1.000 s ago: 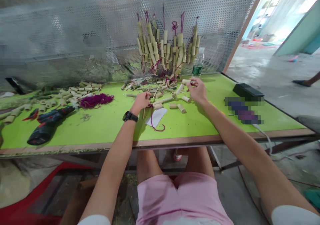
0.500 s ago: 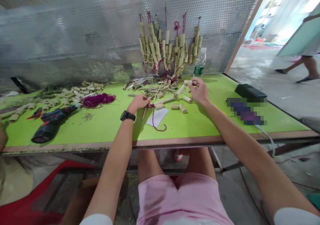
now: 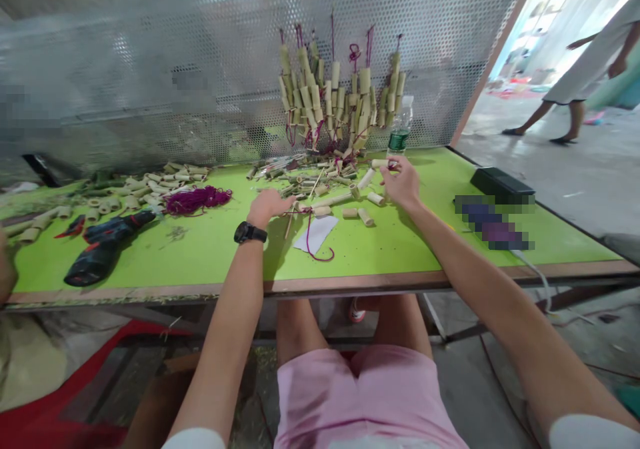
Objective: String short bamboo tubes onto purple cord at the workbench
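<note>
My right hand (image 3: 401, 182) pinches the end of a short bamboo piece (image 3: 379, 163), above the right part of the green tabletop. My left hand (image 3: 270, 206) is closed at the fingertips on a purple string (image 3: 303, 211), which stretches toward a bamboo piece (image 3: 323, 210). The string's loose tail curls over a white paper scrap (image 3: 314, 234). A thin stick (image 3: 289, 224) lies just below the left fingers. Between the hands are a longer bamboo tube (image 3: 333, 200) and several short cut pieces (image 3: 365, 217).
Strung bamboo bundles (image 3: 310, 92) hang on the perforated metal panel (image 3: 220, 69). On the left lie a cordless drill (image 3: 105, 242), purple yarn (image 3: 199, 199) and a bamboo pile (image 3: 150, 186). A plastic bottle (image 3: 399, 139) and a black box (image 3: 501, 184) stand right. A person (image 3: 590, 76) walks behind.
My left hand has shifted slightly left and up, drawing the string taut. My right hand has barely moved and still holds the bamboo piece. The person in the background has stepped left.
</note>
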Motion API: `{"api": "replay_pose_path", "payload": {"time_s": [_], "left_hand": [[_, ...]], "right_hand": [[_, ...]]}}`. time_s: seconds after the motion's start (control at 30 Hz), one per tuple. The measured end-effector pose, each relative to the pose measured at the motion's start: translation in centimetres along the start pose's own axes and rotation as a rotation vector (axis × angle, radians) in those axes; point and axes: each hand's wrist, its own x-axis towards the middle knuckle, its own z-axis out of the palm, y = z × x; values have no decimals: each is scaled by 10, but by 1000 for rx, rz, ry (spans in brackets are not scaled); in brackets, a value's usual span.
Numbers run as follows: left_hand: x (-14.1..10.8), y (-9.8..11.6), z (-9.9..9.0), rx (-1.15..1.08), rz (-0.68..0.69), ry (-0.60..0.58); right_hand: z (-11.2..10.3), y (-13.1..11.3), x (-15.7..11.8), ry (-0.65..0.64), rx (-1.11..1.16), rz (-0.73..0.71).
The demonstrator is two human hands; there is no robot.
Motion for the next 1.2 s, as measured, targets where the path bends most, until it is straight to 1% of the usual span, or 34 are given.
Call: {"api": "replay_pose_path", "payload": {"time_s": [0.1, 0.17, 0.27, 0.37, 0.53, 0.7, 0.87, 1.03, 1.1, 1.2], "left_hand": [[-3, 5, -3, 59, -2, -116], [-5, 10, -3, 15, 80, -131], [-8, 17, -1, -58, 163, -91], [-11, 24, 2, -100, 205, -58], [-15, 31, 7, -128, 168, -97], [-11, 29, 13, -85, 123, -79], [-8, 27, 15, 14, 126, -41], [-13, 33, 11, -44, 78, 41], [-15, 37, 9, -72, 96, 75], [-18, 43, 7, -108, 177, 95]], "right_hand": [[0, 3, 1, 11, -16, 7], [-1, 5, 1, 8, -18, 11], [-3, 5, 2, 16, -7, 20], [-4, 4, 2, 33, 9, 22], [-4, 5, 3, 31, 49, 15], [-6, 5, 6, 43, 58, -2], [-8, 5, 8, 118, 50, -41], [-9, 1, 6, 103, 71, -32], [-9, -1, 5, 107, 69, -44], [-9, -7, 2, 95, 75, -62]]}}
